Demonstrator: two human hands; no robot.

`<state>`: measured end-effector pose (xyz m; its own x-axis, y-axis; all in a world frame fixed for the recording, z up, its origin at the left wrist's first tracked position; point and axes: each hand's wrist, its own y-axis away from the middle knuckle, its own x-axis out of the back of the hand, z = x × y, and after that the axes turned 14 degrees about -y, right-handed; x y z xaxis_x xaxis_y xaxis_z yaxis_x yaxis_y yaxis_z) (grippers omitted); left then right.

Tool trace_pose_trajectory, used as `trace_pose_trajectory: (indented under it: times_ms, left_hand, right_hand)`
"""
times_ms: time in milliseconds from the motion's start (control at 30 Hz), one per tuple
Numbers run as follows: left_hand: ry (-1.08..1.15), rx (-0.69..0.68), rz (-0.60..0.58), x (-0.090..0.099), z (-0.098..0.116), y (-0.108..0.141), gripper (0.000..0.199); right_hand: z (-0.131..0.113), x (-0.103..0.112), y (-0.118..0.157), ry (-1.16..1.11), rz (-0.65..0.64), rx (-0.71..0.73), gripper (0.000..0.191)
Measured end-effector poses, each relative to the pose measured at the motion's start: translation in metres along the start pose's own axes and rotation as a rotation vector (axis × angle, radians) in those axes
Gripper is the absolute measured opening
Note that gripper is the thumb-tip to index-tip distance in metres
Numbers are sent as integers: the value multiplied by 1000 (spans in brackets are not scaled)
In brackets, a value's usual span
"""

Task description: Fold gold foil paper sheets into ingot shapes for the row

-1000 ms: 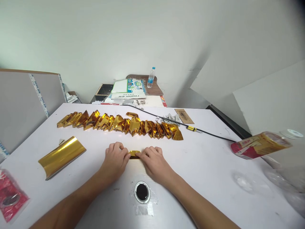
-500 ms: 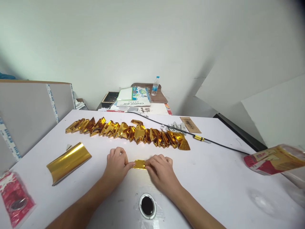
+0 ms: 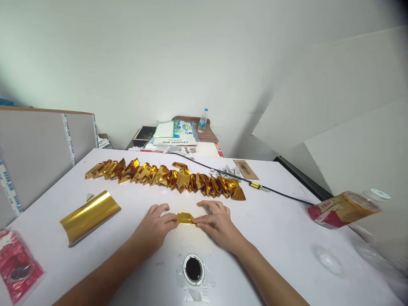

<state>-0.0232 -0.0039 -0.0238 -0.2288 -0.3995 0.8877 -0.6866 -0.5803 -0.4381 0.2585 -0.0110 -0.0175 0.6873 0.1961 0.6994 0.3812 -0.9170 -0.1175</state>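
Observation:
A small folded piece of gold foil paper (image 3: 185, 218) lies between my two hands, close to the table top. My left hand (image 3: 157, 225) pinches its left end between thumb and fingers. At the right end, my right hand (image 3: 217, 223) grips it with thumb and index finger, the other fingers raised. Beyond my hands runs a long row of folded gold foil pieces (image 3: 165, 176), packed side by side. One more folded gold piece (image 3: 180, 165) rests just behind that row. Left of my hands sits a curled stack of gold foil sheets (image 3: 91, 216).
A black cable (image 3: 280, 192) with a yellow part crosses the table at right, past silver scraps and a brown card (image 3: 246, 169). Far right, a plastic jar (image 3: 342, 209) lies tilted. A pink packet (image 3: 19, 265) is at left; a round black-centred disc (image 3: 194, 270) sits in front of me.
The foil piece's upper corners now look slanted where its outline was more rectangular. My right fingers have lifted and spread somewhat. The whole view has shifted slightly.

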Motion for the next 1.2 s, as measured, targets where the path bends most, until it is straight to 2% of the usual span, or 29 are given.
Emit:
trace_pose_trajectory:
  times_ms: [100,233,333,467,600,700,800,900,1033,1100,1200]
  left_hand:
    - [70,3,-58,3,-4,2,47]
    - [138,69,-92,9,-6,1,51]
    - [160,74,-108,13,-3,-6,45]
    - [68,59,-185,18,12,-17,24]
    - [-35,3,-268,26,29,-23,38]
    - [-62,-19,-272,28,34,-22,39]
    - [-58,-38,-260,27,34,-20,48]
    - [-50,-27,-292,27,33,-22,51]
    - [-63,-2,-349,30,33,-27,43]
    - [-82,-3,-330,29,32,-29,40]
    - [-82,-30,-262,23,27,-31,34]
  right_hand:
    - [-2,6,3,6,-11,13,24]
    - [-6,22,6,19,-128,66,35]
    - [-5,27,5,-63,-78,30,17]
    - [-3,16,2,-128,8,11,18]
    - [-7,2,3,-133,59,4,7]
    - [-10,-2,4,-120,70,-26,4]
    - [-10,-3,5,-108,65,-53,7]
    - [-7,-1,5,-56,30,70,18]
    - [-6,7,2,54,47,212,14]
    - [-6,10,1,110,37,274,14]
    - [-5,10,-1,151,47,271,12]
